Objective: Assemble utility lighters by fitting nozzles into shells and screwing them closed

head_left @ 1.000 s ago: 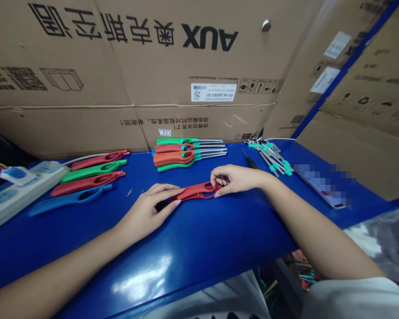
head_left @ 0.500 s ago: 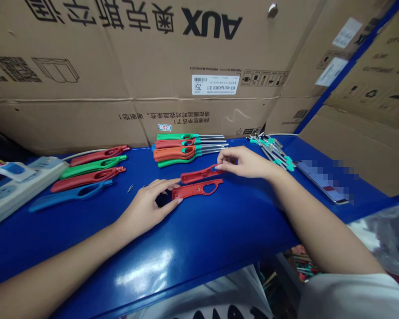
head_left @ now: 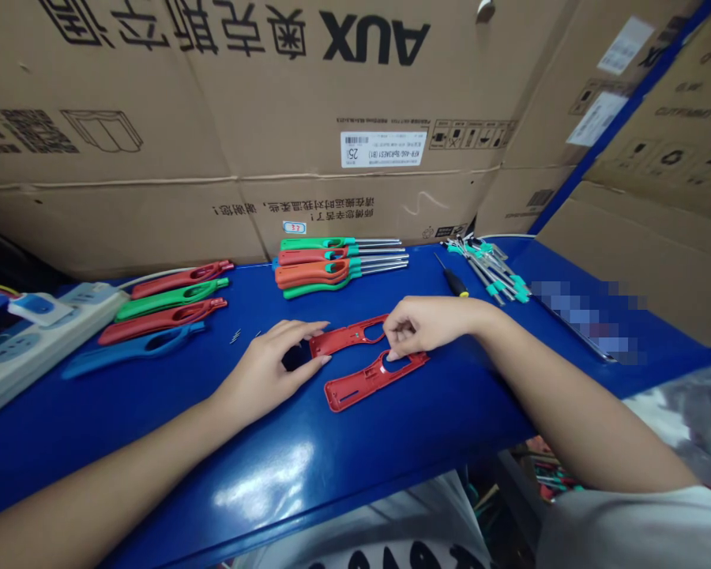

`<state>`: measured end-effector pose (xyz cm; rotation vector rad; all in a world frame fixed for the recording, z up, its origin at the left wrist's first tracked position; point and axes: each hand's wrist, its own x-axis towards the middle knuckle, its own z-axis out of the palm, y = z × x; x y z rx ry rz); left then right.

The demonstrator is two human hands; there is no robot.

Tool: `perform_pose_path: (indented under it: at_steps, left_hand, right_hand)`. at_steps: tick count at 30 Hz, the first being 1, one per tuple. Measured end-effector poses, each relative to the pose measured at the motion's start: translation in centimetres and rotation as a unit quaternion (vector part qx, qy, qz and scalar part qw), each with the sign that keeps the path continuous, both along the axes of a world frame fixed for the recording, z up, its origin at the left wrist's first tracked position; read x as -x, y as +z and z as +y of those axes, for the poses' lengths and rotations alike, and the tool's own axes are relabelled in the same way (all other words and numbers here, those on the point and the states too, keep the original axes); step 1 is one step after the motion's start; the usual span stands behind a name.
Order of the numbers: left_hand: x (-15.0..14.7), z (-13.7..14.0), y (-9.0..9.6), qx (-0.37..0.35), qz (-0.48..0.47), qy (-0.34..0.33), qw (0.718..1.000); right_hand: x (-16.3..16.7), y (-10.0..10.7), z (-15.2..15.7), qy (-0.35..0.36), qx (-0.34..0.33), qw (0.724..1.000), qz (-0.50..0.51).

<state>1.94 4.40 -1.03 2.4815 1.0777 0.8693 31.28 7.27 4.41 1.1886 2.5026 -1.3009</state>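
Note:
Two red lighter casing halves lie side by side on the blue tabletop, inner sides up. My left hand holds the butt end of the farther casing half between thumb and fingers. My right hand pinches the nearer casing half at its trigger loop. My right fingers also hide the tip of the farther half. A few small metal screws lie to the left of my left hand. Beyond my right hand is a black-and-yellow screwdriver.
Assembled gas lighters are stacked at the back. Closed casings in red, green and blue lie at left beside a white power strip. Metal lighter tubes with teal parts and a phone are at right. A cardboard wall borders the back.
My right hand has brought its casing half from behind the other one to the near side. The screwdriver has come into view. My left hand stays at the same casing end.

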Motion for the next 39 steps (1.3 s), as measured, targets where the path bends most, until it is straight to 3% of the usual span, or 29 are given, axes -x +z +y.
perform_pose_path:
  at_steps: [7,11,16,19,21,24,29,32,39]
  left_hand:
    - [-0.5,-0.8,0.7,-0.039,0.001,0.004,0.999]
    - [-0.9,-1.9,1.3,-0.048,0.017,-0.036,0.998]
    - [-0.7,-2.2,1.2,-0.074,0.064,-0.083,0.992]
    - [-0.3,-2.0,1.1,-0.095,0.063,-0.088,0.99]
    - [-0.2,-1.8,1.2,-0.107,0.061,-0.089,0.988]
    - [-0.2,-1.7,1.4,-0.1,0.061,-0.104,0.988]
    - [-0.3,-1.7,1.3,-0.066,0.085,-0.144,0.984]
    - [-0.3,-1.5,1.1,-0.06,0.098,-0.139,0.984]
    - [-0.4,-1.6,1.3,-0.065,0.092,-0.124,0.986]
  right_hand:
    - [-0.2,-0.5,0.5,-0.019,-0.077,0.995,-0.058]
    - [-0.1,-0.6,0.4,-0.021,-0.105,0.992,-0.065]
    - [-0.1,0.1,0.1,-0.034,-0.085,0.995,-0.034]
    - [-0.7,1.0,0.4,-0.064,-0.137,0.988,-0.023]
    - [-1.8,1.5,0.8,-0.127,-0.214,0.967,-0.059]
    - [-4.3,2.2,1.7,-0.262,-0.296,0.91,-0.125]
    - [-9.6,2.7,3.1,-0.439,-0.335,0.812,-0.19]
    - [-12.3,2.5,3.6,-0.511,-0.315,0.765,-0.235]
    - [-14.8,0.8,4.8,-0.533,-0.231,0.765,-0.277]
